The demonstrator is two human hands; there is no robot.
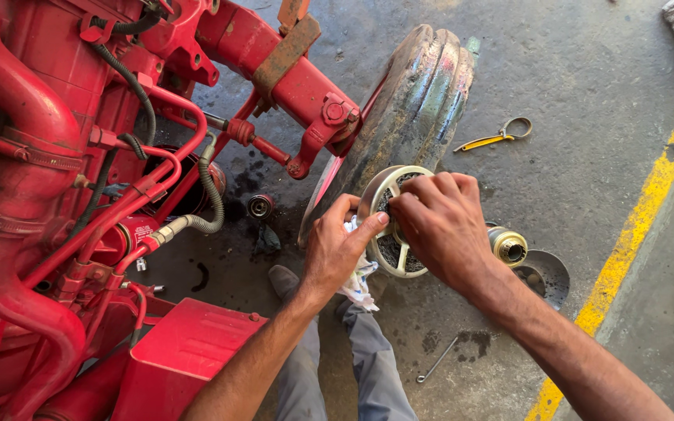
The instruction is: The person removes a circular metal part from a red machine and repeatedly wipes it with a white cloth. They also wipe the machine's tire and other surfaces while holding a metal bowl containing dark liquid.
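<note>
My right hand (442, 226) is closed over the top of a round metal part (394, 222) with pale spokes, fingers curled onto its rim and dark, greasy inside. My left hand (337, 249) steadies the same part from the other side, thumb on the rim, with a white rag (359, 284) bunched under the palm. The part sits just in front of the tractor's front tyre (419, 109), above the concrete floor (587, 86). Just beside my right wrist stands a small brass-coloured cup-shaped piece (509, 246); what it holds I cannot tell. A yellow-handled tool (493, 139) lies beyond, near the yellow floor line (633, 234).
</note>
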